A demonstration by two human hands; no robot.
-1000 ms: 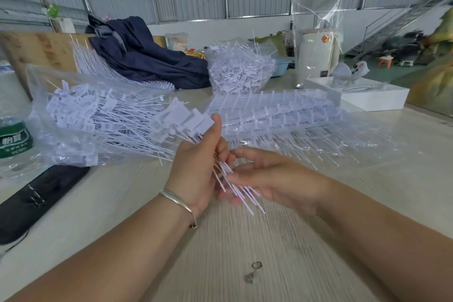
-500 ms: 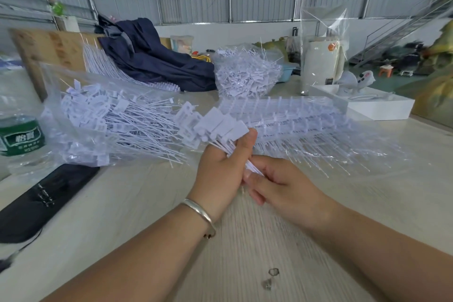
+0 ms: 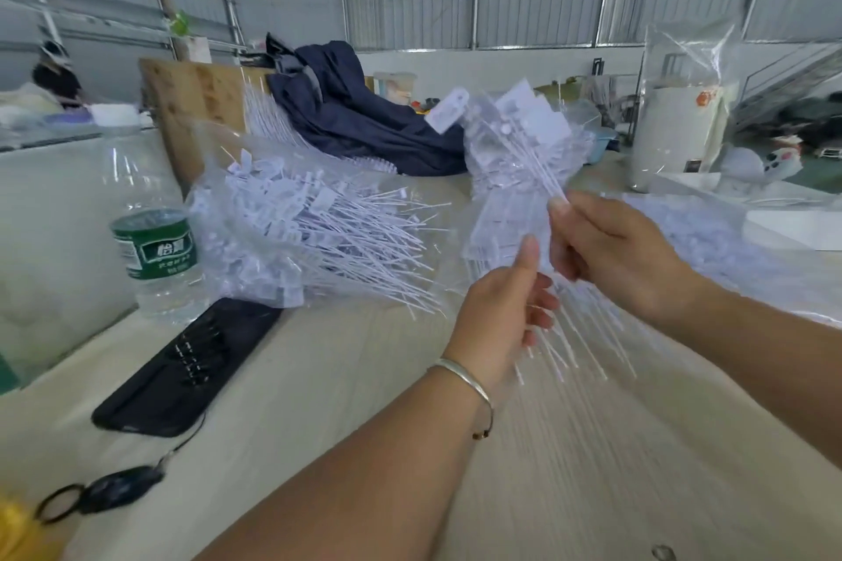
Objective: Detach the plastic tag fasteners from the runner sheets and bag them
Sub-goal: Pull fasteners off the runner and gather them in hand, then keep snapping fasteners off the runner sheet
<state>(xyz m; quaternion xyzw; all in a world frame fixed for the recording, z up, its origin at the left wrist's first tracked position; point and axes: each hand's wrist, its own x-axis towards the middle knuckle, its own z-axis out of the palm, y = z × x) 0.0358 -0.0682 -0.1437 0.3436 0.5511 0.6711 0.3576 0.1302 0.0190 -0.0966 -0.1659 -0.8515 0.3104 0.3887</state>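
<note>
A raised bunch of white plastic tag fasteners (image 3: 524, 159), flat heads up and thin stems fanning down, is gripped by both hands. The left hand (image 3: 505, 310) curls round the stems low down, thumb up; just above and beside it the right hand (image 3: 610, 251) pinches the upper stems. The step looks like gathering detached fasteners for bagging. The next move should carry the bunch left of the left hand, into the clear plastic bag of fasteners (image 3: 319, 237) lying on the pale wooden surface (image 3: 341, 378).
</note>
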